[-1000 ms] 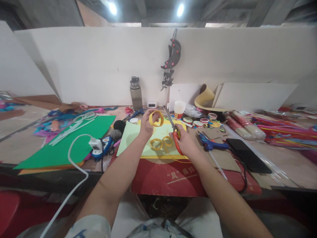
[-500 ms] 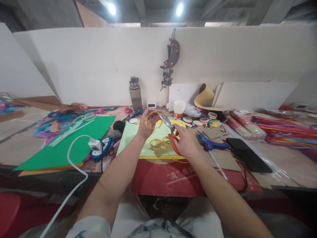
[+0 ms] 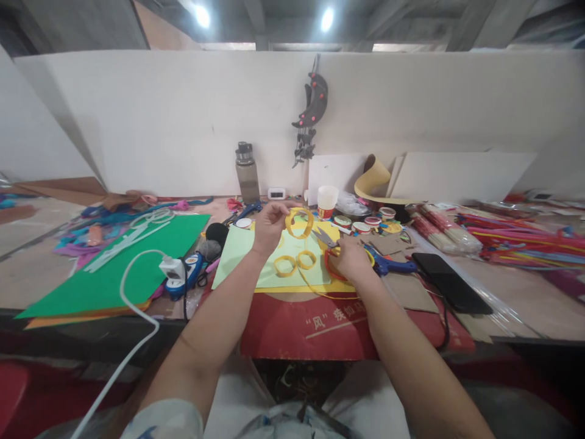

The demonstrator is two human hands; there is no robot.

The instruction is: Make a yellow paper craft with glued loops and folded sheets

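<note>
My left hand pinches a yellow ring at its left side and holds it up over the sheets. In my right hand is a pair of scissors with red-orange handles, its blades parted and pointing toward the ring without touching it. Below lie two more yellow rings, one on the left and one on the right, on a pale green sheet. A thin yellow strip curls near the front edge of the sheets.
To the right are a blue glue gun, a black phone and cardboard pieces. A power strip with a white cable sits left beside a green sheet. A bottle and a paper cup stand behind.
The scissors have drawn back right and down, away from the ring. My left hand has turned the ring so its broad band shows, and it sits further right.
</note>
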